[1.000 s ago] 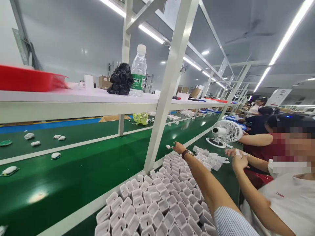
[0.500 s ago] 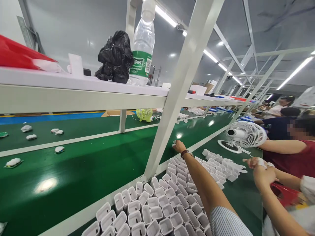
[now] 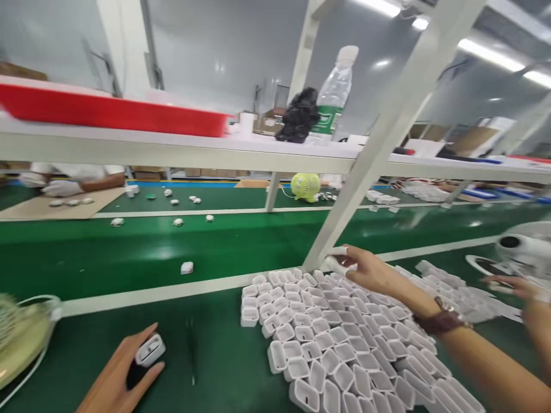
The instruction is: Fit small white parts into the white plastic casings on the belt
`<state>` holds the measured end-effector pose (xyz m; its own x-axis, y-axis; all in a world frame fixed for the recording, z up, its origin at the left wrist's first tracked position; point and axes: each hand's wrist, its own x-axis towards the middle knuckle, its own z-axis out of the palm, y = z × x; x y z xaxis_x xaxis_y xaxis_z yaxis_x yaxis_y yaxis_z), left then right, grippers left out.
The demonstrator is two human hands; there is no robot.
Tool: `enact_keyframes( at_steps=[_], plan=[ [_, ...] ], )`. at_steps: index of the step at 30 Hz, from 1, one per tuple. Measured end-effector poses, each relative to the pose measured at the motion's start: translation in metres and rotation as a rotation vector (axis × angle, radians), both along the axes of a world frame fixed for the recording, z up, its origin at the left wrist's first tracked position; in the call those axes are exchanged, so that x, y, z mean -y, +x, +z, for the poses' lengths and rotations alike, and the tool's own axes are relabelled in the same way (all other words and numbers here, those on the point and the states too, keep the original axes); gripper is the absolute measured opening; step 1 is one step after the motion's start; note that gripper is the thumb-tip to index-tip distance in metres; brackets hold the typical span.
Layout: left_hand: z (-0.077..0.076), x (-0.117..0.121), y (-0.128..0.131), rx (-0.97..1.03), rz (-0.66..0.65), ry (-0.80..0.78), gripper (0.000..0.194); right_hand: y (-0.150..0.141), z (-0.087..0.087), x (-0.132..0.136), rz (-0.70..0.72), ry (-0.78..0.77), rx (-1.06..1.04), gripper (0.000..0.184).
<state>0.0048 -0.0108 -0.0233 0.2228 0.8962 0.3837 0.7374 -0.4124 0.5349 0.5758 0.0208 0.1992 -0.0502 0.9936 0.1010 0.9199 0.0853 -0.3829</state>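
Observation:
My left hand (image 3: 116, 367) is at the lower left, thumb and forefinger closed on the sides of a small white plastic case (image 3: 150, 350) with a slot in its top. Beside it on the green bench lies a thin dark tool (image 3: 191, 350), blurred, perhaps tweezers. My right hand (image 3: 364, 268), with white finger covers and a strapped watch on the wrist, reaches over the far edge of a dense group of open white plastic cases (image 3: 327, 338). Its covered fingers are apart, near the foot of the slanted post, with nothing visible between them.
A green conveyor belt (image 3: 241, 241) runs behind the bench, carrying several small white pieces. The slanted post (image 3: 379, 149) rises to a shelf with a red tray (image 3: 129, 112) and a bottle (image 3: 333, 97). A yellow-green fan (image 3: 21, 338) is far left; another person's hand (image 3: 534, 298) is at right.
The view has swung left and down, bringing my left hand and its case into sight. My right hand has drawn back from over the belt to the cases, its fingers now spread.

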Motion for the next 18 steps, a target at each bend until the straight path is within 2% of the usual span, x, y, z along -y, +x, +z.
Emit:
enact_keyframes(
  at_steps=[2,4,6,9,11,13,15,18],
  plan=[
    [0.004,-0.001,-0.004,-0.007,-0.039,-0.044,0.059,-0.061,-0.001,0.013,0.217,0.031,0.008,0.050],
    [0.008,-0.004,-0.002,-0.003,-0.065,-0.041,0.057,-0.124,-0.011,0.022,0.428,0.008,0.054,0.043],
    [0.012,-0.004,0.000,0.012,-0.086,-0.028,0.056,-0.182,-0.031,0.024,0.584,-0.021,0.134,0.031],
    [0.014,0.001,0.001,0.036,-0.112,-0.025,0.054,-0.243,-0.070,0.015,0.677,-0.058,0.304,0.026],
    [0.014,0.003,0.000,0.049,-0.126,-0.027,0.054,-0.262,-0.090,0.008,0.694,-0.077,0.338,0.021],
    [0.012,0.004,0.000,0.063,-0.135,-0.029,0.053,-0.268,-0.101,0.000,0.701,-0.089,0.345,0.015],
    [0.011,0.003,0.000,0.074,-0.137,-0.037,0.054,-0.267,-0.102,-0.012,0.699,-0.093,0.337,0.019],
    [0.009,0.001,0.000,0.089,-0.138,-0.060,0.057,-0.268,-0.099,-0.042,0.666,-0.071,0.295,0.034]
  ],
)
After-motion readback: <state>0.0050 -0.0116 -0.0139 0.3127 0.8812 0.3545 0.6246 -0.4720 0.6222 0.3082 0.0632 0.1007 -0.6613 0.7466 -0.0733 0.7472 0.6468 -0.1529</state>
